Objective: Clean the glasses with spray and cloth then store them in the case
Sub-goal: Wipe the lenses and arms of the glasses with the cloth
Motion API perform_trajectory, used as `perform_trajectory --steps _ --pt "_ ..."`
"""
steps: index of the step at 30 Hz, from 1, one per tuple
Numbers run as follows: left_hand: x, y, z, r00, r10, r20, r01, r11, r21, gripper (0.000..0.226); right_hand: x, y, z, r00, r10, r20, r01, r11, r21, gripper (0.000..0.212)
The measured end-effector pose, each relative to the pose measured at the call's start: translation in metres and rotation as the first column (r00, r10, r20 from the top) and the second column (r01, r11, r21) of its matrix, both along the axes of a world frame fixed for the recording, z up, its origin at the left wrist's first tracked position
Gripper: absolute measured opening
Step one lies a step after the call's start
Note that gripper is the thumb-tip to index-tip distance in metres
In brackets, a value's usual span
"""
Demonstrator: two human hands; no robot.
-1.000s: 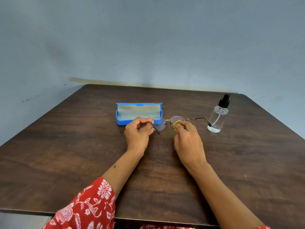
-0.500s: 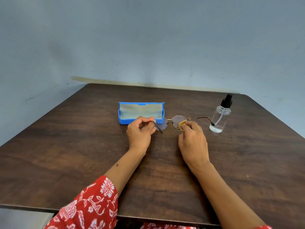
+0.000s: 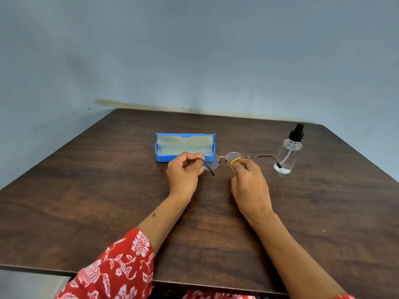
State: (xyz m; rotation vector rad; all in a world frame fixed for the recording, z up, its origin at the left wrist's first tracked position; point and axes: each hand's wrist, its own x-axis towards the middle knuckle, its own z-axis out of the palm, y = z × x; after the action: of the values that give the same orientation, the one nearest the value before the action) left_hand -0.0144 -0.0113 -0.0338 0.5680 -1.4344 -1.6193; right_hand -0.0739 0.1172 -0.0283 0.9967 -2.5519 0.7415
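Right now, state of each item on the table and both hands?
case: open, lid upright, nothing visible inside.
glasses: held above the table, temples unfolded.
cloth: pinched against one lens.
spray bottle: upright, capped, untouched.
left hand: fingers closed on the glasses.
right hand: fingers closed on the cloth.

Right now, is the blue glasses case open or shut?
Open: the blue case has its lid raised, showing the grey lining, and it looks empty.
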Motion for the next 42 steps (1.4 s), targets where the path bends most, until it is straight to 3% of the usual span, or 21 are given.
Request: perform_trajectory --steps 2,6,11,15,20,25,30,34,39,42 --pt "0.0009 0.0 -0.0002 1.0 -0.004 -0.016 0.004 1.0 0.006 0.022 0.0004 -0.0007 -0.0015 1.0 0.026 -0.012 -0.025 0.999 0.019 0.036" --pt "0.0013 -0.0001 -0.0004 1.0 -0.013 -0.002 0.013 1.0 0.001 0.022 -0.0031 0.0047 -0.0016 0.992 -0.106 0.068 0.11 0.992 -0.056 0.029" --pt "0.0005 -0.0001 -0.0003 1.0 -0.015 -0.017 0.015 1.0 0.023 0.022 0.0003 0.0001 -0.0016 1.0 0.016 -0.01 -0.015 1.0 0.012 0.037" --pt "0.0003 0.0 -0.0007 1.0 -0.017 -0.005 0.017 1.0 0.014 0.021 -0.003 0.0046 -0.0008 0.994 -0.095 0.054 0.097 0.995 -0.036 0.032" --pt "-0.0007 -0.0005 -0.0009 1.0 -0.01 -0.006 0.01 1.0 0.018 0.022 -0.0007 0.0027 -0.0011 1.0 0.011 -0.005 -0.011 0.999 0.038 0.037" --pt "0.0004 -0.0004 -0.0011 1.0 -0.018 -0.009 0.018 1.0 0.01 0.024 -0.0018 0.0056 0.0009 0.994 -0.102 0.05 0.103 0.995 -0.011 0.033" --pt "-0.0001 -0.0004 -0.0016 1.0 -0.011 -0.017 0.011 1.0 0.018 0.023 0.0003 0.0025 -0.0002 1.0 0.012 -0.003 -0.012 0.999 0.034 0.038" --pt "-0.0001 -0.0009 -0.0025 1.0 -0.011 -0.008 0.011 1.0 0.015 0.022 -0.0018 0.0049 0.0011 0.995 -0.096 0.041 0.097 0.995 -0.009 0.033" --pt "-0.0006 -0.002 -0.0034 1.0 -0.011 -0.005 0.011 1.0 0.021 0.024 0.0024 0.0024 0.0003 0.999 0.024 -0.024 -0.023 0.999 0.039 0.038" --pt "-0.0005 -0.0015 -0.0033 1.0 -0.017 -0.006 0.017 1.0 0.018 0.023 -0.0007 0.0045 0.0016 0.998 -0.067 0.012 0.067 0.998 0.018 0.035"
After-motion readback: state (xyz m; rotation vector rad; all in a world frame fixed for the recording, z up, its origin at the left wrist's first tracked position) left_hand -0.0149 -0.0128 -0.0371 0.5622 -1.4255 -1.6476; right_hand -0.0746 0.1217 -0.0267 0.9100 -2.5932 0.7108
